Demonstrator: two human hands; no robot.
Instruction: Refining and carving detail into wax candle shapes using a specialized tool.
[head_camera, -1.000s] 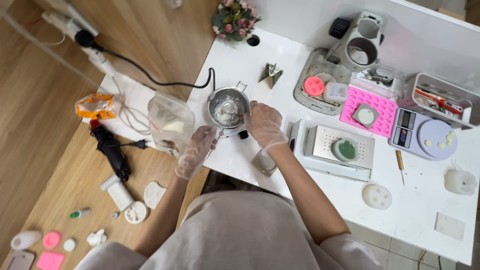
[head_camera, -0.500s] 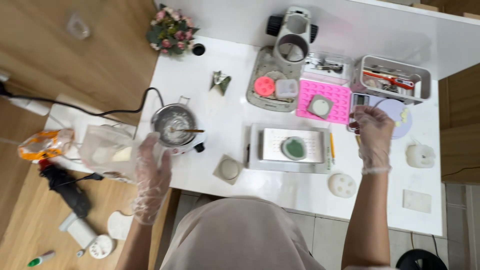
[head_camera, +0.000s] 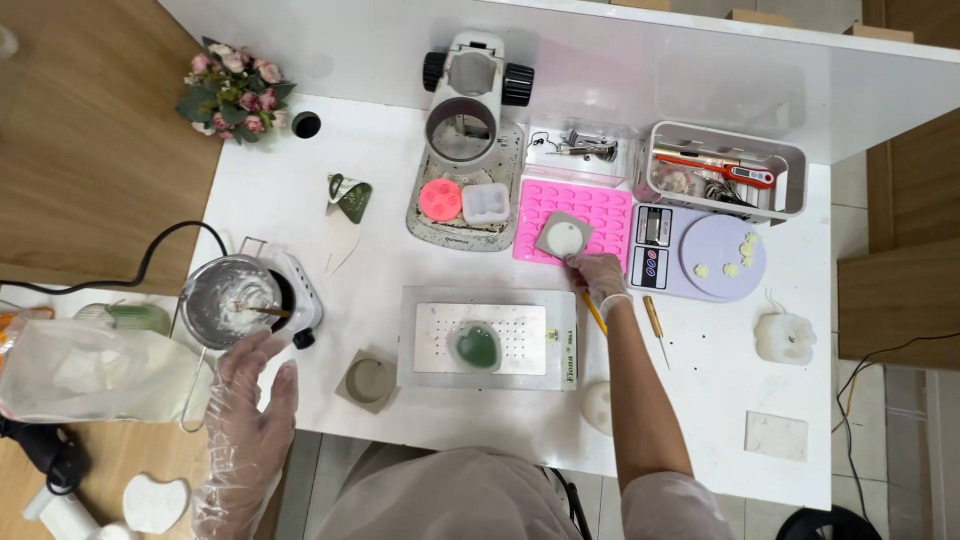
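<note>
My gloved right hand (head_camera: 598, 276) reaches across the white table (head_camera: 300, 200) and pinches the near corner of a grey square mould (head_camera: 561, 237) with a white round fill. That mould lies on a pink silicone mould tray (head_camera: 590, 205). Over the table's front left edge, my gloved left hand (head_camera: 250, 410) hovers with spread fingers and holds nothing. Just beyond it stands a metal pot (head_camera: 222, 296) of white wax on a small white hot plate (head_camera: 300, 290), a stick resting inside the pot.
A metal tray (head_camera: 430, 340) with a green heart mould (head_camera: 474, 346) sits in front of me. A lilac scale (head_camera: 700, 262), white basket (head_camera: 722, 180), microscope (head_camera: 470, 110), flowers (head_camera: 232, 92), another grey mould (head_camera: 369, 381) and a clear bag (head_camera: 90, 370) surround it.
My right hand has left the pot, passed the scale and come to the grey mould on the pink tray. My left hand has dropped back from the pot. The view has swung right.
</note>
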